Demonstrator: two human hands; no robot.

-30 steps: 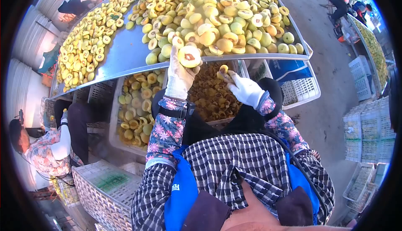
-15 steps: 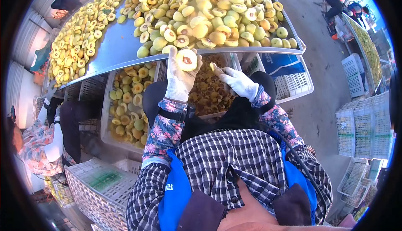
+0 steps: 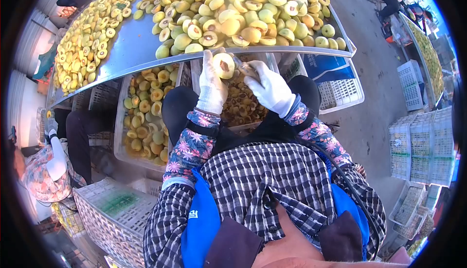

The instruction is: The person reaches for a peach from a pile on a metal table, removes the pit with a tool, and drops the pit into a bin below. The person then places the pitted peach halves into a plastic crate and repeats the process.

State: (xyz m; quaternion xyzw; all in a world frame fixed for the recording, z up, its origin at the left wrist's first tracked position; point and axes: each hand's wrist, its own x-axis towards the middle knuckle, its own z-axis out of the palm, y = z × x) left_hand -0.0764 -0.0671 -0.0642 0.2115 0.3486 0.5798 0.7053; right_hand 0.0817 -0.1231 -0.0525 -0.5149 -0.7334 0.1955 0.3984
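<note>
My left hand [image 3: 212, 86], in a white glove, is closed around a halved yellow apricot [image 3: 224, 66], its cut face up with a brown centre. My right hand [image 3: 270, 89], gloved too, grips a small pitting tool [image 3: 249, 69] with a brown handle. The tool's tip is right at the edge of the apricot half. Both hands are just in front of the near rim of a metal table [image 3: 136, 37] heaped with apricot halves [image 3: 233, 5]. Below them, between my knees, a crate holds brown pits [image 3: 243, 103].
Under the table at left stands a crate of apricot halves [image 3: 146, 117]. A white crate [image 3: 340, 92] with a blue bag [image 3: 325, 66] is at right. Stacked crates [image 3: 421, 144] are farther right. A person [image 3: 48, 171] sits at left; others are in the background.
My right hand has moved left and up, bringing the tool to the apricot half. My left hand has shifted slightly to the right with the fruit in it.
</note>
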